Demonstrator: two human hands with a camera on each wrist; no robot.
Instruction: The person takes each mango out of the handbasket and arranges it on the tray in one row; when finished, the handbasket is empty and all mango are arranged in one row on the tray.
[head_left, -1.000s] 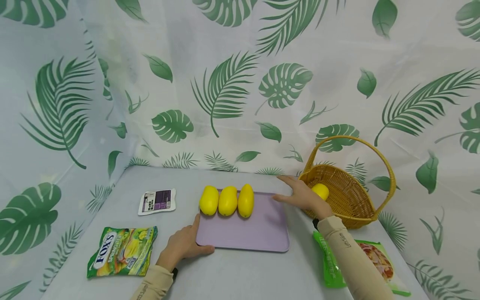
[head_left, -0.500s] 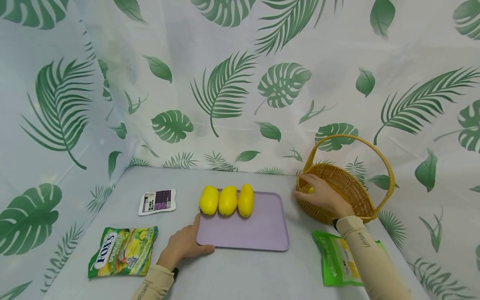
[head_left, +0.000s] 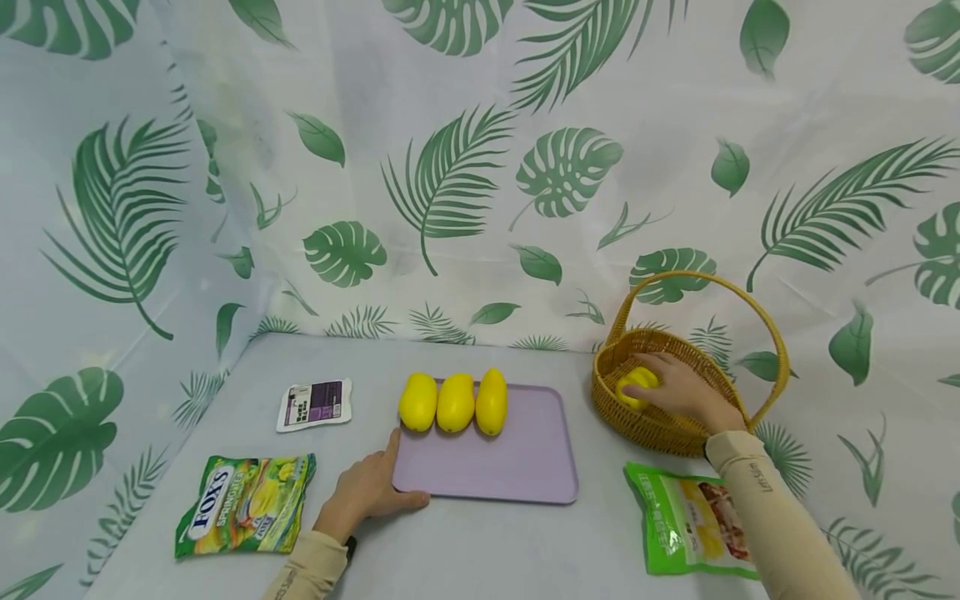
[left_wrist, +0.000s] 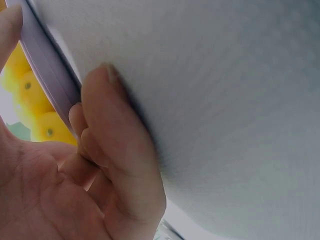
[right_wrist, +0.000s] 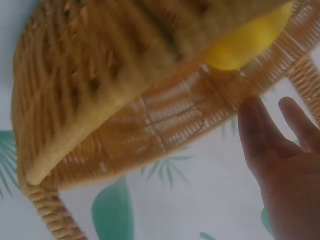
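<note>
My left hand (head_left: 367, 487) holds the near left corner of a lilac tray (head_left: 487, 471), its thumb along the front edge and a finger along the left side. In the left wrist view, other fingers curl against the tray rim (left_wrist: 52, 75). Three smooth yellow oval fruits (head_left: 455, 402) lie side by side at the tray's back left. My right hand (head_left: 686, 390) reaches into a wicker basket (head_left: 637, 429), over another yellow fruit (head_left: 633, 386). In the right wrist view its fingers (right_wrist: 252, 130) are extended, and the fruit (right_wrist: 245, 45) shows apart from them, partly behind the basket rim.
A Fox's candy bag (head_left: 243, 504) and a small purple-and-white packet (head_left: 315, 404) lie left of the tray. Under the right forearm lies a green food bag (head_left: 678, 521). The basket's tall handle (head_left: 780, 350) arches over it; a leaf-patterned curtain (head_left: 450, 208) hangs behind.
My right hand has moved right from the tray's far right edge, across the basket rim and into the basket. The basket has shifted slightly. The left hand and tray have stayed put.
</note>
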